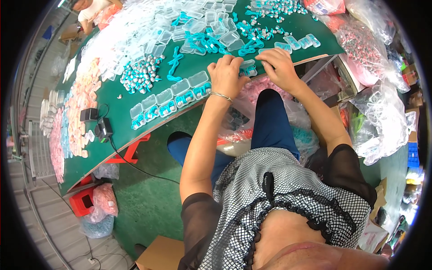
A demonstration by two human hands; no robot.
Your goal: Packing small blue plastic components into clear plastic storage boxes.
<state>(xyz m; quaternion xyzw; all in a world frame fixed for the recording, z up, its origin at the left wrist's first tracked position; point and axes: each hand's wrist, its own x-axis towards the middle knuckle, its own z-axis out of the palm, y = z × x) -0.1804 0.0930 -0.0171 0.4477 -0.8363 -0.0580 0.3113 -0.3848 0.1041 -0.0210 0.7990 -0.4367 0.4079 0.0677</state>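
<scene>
A person sits at a long green desk strewn with clear plastic cases, teal cords and metal earbuds. Both hands meet at its near edge: left hand and right hand curl closed around a small clear case. Filled cases line the edge; plastic bags crowd the green floor.

Both hands, left hand and right hand, sit at the near table edge with only a small case between them. Left of them a row of cases lines the edge; beyond it lies a bare green strip. Farther off, cords and a heap of earbuds crowd the surface. To the right, bags close in.
</scene>
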